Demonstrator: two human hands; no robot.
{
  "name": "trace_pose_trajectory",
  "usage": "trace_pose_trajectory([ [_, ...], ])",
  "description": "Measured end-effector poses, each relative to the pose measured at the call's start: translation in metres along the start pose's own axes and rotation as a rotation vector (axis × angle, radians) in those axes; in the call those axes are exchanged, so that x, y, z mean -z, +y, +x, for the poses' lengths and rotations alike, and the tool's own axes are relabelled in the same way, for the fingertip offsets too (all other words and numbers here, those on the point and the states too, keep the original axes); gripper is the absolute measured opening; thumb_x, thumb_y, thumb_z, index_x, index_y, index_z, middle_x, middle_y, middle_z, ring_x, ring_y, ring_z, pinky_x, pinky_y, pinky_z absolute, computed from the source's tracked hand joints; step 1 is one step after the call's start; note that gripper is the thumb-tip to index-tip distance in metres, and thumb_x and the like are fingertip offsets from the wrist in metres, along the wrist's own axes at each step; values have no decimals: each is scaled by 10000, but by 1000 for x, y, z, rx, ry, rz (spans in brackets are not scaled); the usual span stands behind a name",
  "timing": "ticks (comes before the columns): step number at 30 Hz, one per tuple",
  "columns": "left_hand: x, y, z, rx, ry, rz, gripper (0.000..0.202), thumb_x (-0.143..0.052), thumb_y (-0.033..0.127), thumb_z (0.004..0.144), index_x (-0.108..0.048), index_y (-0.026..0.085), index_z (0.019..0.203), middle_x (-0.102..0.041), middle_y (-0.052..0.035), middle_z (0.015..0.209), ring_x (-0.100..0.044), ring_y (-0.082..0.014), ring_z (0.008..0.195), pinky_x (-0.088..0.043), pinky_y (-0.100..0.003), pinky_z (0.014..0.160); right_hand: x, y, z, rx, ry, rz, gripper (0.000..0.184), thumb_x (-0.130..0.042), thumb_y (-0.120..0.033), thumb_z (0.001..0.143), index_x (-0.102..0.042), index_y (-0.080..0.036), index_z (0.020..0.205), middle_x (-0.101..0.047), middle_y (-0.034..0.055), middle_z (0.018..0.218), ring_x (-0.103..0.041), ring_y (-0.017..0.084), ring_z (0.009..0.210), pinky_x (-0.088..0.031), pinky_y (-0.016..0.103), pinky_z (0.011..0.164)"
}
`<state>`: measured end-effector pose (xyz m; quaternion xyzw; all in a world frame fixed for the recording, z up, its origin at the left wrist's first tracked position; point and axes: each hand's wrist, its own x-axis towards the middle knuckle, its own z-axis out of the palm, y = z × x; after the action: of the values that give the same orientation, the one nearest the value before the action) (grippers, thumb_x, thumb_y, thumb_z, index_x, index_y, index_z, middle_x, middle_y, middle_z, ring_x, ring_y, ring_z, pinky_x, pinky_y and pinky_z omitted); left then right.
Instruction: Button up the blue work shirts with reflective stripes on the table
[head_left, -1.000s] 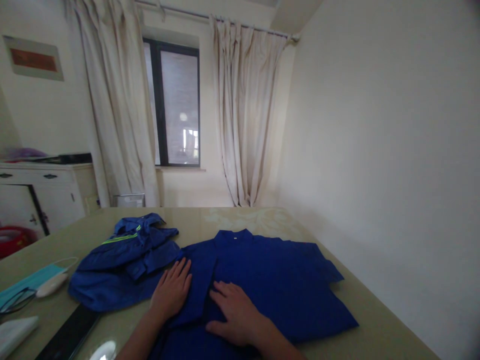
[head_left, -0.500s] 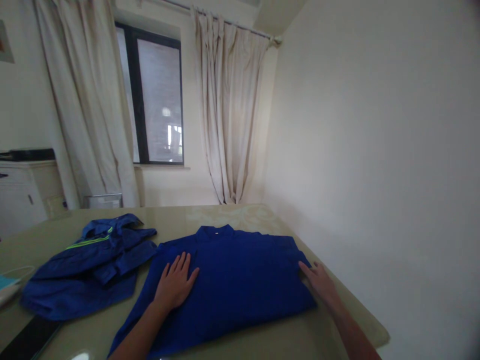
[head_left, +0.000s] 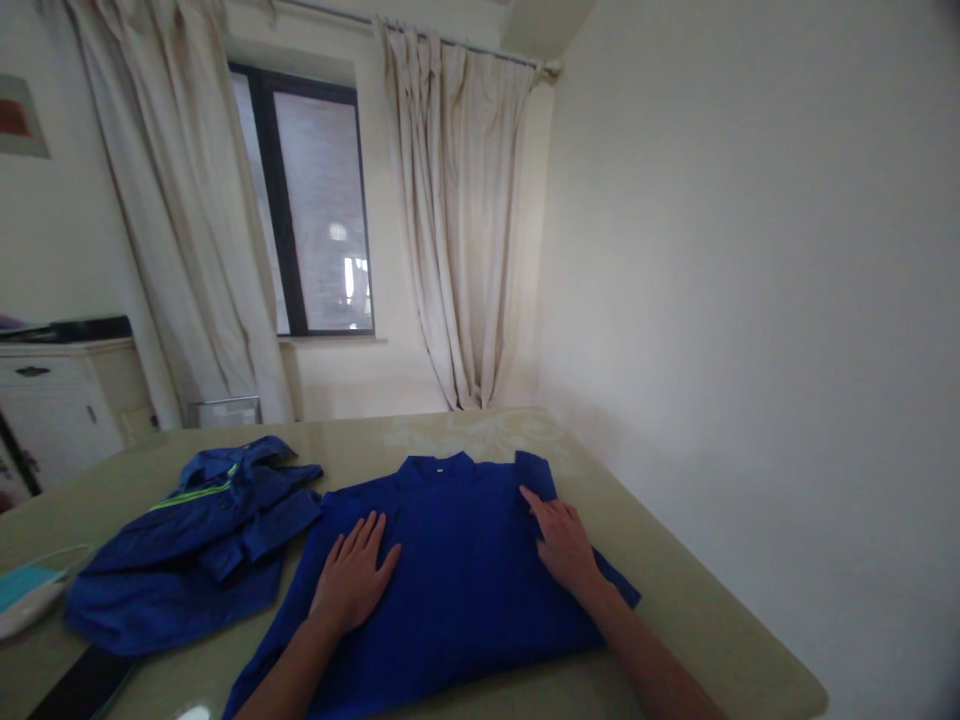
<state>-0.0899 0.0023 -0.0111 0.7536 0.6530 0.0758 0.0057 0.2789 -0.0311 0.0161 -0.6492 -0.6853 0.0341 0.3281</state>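
A blue collared shirt (head_left: 465, 590) lies spread on the table, its collar at the far side and a small white label inside it. My left hand (head_left: 356, 572) rests flat on the left part of the shirt, fingers apart. Over on the right part, my right hand (head_left: 564, 540) lies on cloth turned inward, index finger stretched out and thumb apart from it; its other fingers partly curl. Past the right wrist, a corner of the shirt sticks out. A second blue garment (head_left: 187, 560) with yellow-green stripes lies crumpled to the left.
The pale table (head_left: 720, 620) runs along the right wall. At the left are a light-blue face mask (head_left: 30, 585), a white rounded object (head_left: 30, 612) and a dark flat object (head_left: 82, 685). Curtains (head_left: 465, 220) and a window (head_left: 322, 210) stand behind; a white cabinet (head_left: 52, 400) is at far left.
My right hand has moved left from the shirt's right edge, and that side is now turned inward. My left hand stays on the shirt. The view has shifted slightly.
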Motion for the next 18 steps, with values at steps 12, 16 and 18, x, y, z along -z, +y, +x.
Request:
trace_pose_trajectory([
  [12, -3, 2, 0, 13, 11, 18, 751, -261, 587, 972, -303, 156, 1586, -290, -69, 1659, -251, -276, 1540, -180, -510, 1253, 17, 4, 22, 82, 103, -242, 589, -244, -524, 1053, -445, -239, 1528, -372, 84, 1623, -388, 251, 1462, -327, 445, 1183],
  [16, -3, 2, 0, 13, 3, 4, 747, -256, 588, 975, -303, 162, 1587, -272, -64, 1664, -246, -275, 1542, -178, -509, 1256, -3, 4, 41, 41, -107, -310, 683, -221, -614, 1027, -348, -237, 1582, -266, 75, 1670, -262, 258, 1529, -237, 455, 1227],
  [18, -2, 3, 0, 16, 8, 1, 749, -261, 585, 977, -283, 159, 1593, -263, -68, 1666, -238, -272, 1545, -177, -504, 1258, -18, 9, 42, 8, -313, -331, 756, -218, -678, 999, -312, -226, 1596, -255, 80, 1671, -234, 262, 1539, -189, 468, 1244],
])
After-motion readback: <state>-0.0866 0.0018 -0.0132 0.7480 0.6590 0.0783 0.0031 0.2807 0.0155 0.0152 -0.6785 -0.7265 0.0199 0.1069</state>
